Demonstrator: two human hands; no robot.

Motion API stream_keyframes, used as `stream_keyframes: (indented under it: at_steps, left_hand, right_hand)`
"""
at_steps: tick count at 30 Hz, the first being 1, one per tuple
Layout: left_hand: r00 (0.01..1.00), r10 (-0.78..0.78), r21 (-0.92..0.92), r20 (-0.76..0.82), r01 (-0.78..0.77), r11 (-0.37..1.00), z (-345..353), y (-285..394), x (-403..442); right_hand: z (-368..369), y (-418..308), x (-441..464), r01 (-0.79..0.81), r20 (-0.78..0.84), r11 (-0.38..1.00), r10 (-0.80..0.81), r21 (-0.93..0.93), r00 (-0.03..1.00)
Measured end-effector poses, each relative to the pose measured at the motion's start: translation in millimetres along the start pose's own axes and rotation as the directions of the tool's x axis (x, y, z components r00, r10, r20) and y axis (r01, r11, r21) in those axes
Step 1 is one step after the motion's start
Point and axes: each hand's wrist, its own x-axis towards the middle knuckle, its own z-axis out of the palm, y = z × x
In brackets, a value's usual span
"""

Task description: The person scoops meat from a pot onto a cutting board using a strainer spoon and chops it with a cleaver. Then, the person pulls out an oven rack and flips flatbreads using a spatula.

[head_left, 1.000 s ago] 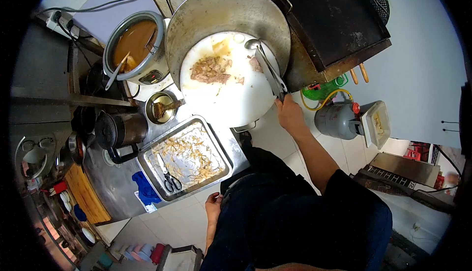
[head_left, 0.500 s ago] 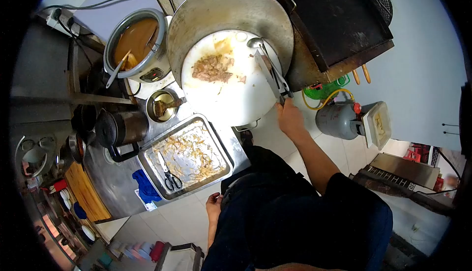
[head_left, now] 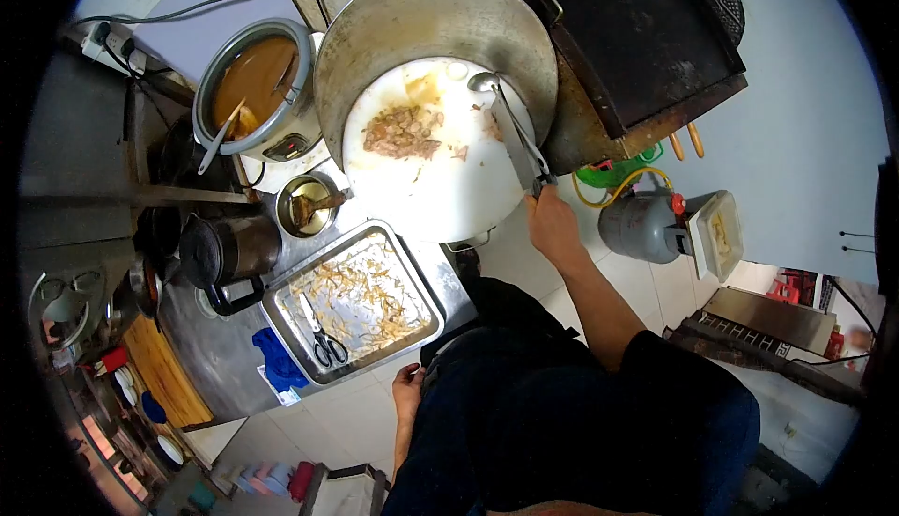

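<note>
At the right side of the round white cutting board (head_left: 421, 198), my right hand (head_left: 552, 224) is closed round the handle of a knife (head_left: 511, 146) with a broad blade. The blade lies over the board and points away from me. Alongside it is a metal spoon (head_left: 484, 82), its handle running beside the knife. Chopped meat (head_left: 403, 132) sits in a pile left of the blade, with small bits near the blade. My left hand (head_left: 407, 392) hangs low beside my dark clothing, its fingers loosely curled; I see nothing in them.
A large metal pot (head_left: 431, 20) surrounds the board's far side. Left stand a cooker of brown liquid (head_left: 199, 95), a small metal pot (head_left: 284, 205) and a dark jug (head_left: 229, 249). Scissors (head_left: 328, 349) lie in a metal tray (head_left: 431, 324). Right are a black griddle (head_left: 646, 38) and a gas cylinder (head_left: 641, 230).
The knife blade has shifted slightly and turned on the board, showing bits of meat on its left. My left hand stays about where it was.
</note>
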Motion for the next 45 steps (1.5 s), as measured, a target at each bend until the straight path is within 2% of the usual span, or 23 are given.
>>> stream_keyframes:
  at_steps: [3, 6, 9, 13, 16, 21, 26, 28, 30, 32, 38, 41, 45]
  left_hand:
    - [1.000, -0.017, -0.040, -0.003, 0.017, 0.999, 2, -5, 3]
    - [0.999, -0.052, -0.071, 0.001, 0.052, 0.996, 1, 0, 1]
    - [1.000, -0.012, -0.110, -0.022, 0.010, 0.994, 1, -1, 3]
    - [0.999, -0.028, -0.062, -0.038, 0.026, 0.998, -2, -3, 3]
    - [0.999, -0.052, -0.047, 0.001, 0.052, 0.998, -4, 21, 2]
    - [0.996, -0.075, -0.037, 0.040, 0.076, 0.996, -9, 38, 4]
    - [0.997, -0.053, 0.108, 0.056, 0.047, 0.993, -19, 44, 6]
    - [0.995, -0.086, 0.113, 0.043, 0.081, 0.990, -24, 45, 5]
    - [0.992, -0.121, 0.110, 0.029, 0.117, 0.987, -28, 48, 4]
    - [0.994, -0.094, 0.122, 0.061, 0.086, 0.989, -36, 53, 5]
    - [0.983, -0.163, 0.111, 0.085, 0.153, 0.982, -46, 5, 26]
    - [0.975, -0.203, 0.101, 0.091, 0.194, 0.976, -49, 29, 21]
    - [0.984, -0.143, 0.165, 0.106, 0.124, 0.978, -54, 37, 22]
  right_hand:
    - [-4, -9, 1, -0.048, 0.025, 0.998, 0.048, 0.027, 0.999]
    - [4, -6, 5, -0.023, 0.032, 1.000, 0.023, -0.002, 0.999]
    - [9, -1, 5, 0.002, -0.008, 1.000, -0.002, 0.031, 1.000]
    - [-6, -6, -11, 0.011, -0.016, 1.000, -0.011, -0.016, 1.000]
    - [-15, -10, -15, -0.076, 0.027, 0.996, 0.077, -0.048, 0.997]
    - [-19, -20, -19, -0.047, -0.002, 0.998, 0.047, -0.034, 0.999]
    - [-1, -32, -6, -0.084, -0.017, 0.992, 0.083, -0.094, 0.996]
    - [0, -39, -5, -0.088, -0.038, 0.988, 0.083, -0.125, 0.996]
    - [-3, -47, -4, -0.095, -0.042, 0.990, 0.091, -0.103, 0.995]
    - [4, -40, -3, -0.068, -0.059, 0.993, 0.063, -0.097, 0.996]
    - [9, -44, 1, -0.046, -0.091, 0.997, 0.040, -0.067, 0.995]
    - [11, -41, 4, -0.030, -0.083, 0.999, 0.027, -0.031, 0.996]
    - [24, -32, 15, -0.026, -0.051, 1.000, 0.026, 0.003, 0.998]
